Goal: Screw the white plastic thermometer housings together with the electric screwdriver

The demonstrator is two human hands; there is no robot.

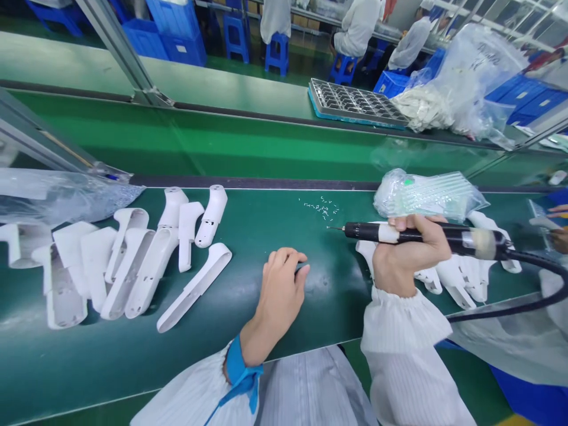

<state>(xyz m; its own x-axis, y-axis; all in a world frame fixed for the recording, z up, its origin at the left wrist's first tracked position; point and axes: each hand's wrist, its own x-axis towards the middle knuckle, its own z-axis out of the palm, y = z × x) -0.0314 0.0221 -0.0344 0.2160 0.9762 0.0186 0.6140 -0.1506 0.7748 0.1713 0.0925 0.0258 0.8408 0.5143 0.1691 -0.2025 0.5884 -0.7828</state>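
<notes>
My right hand is wrapped round a black electric screwdriver, held level with its thin bit pointing left. A tiny pale speck shows at the bit's end, perhaps a screw. Just beyond the bit, a scatter of small screws lies on the green bench. My left hand rests above the bench with loosely curled fingers and the thumb apart, holding nothing. To its left is a single white plastic handle shell. Several more white shells lie in a row further left. Others sit partly hidden behind my right hand.
A clear plastic bag of thin parts lies at the bench's back right; another plastic bag is at far left. The screwdriver's black cable runs right. On the shelf stand a metal tray and a big bag. A co-worker's hand shows at right.
</notes>
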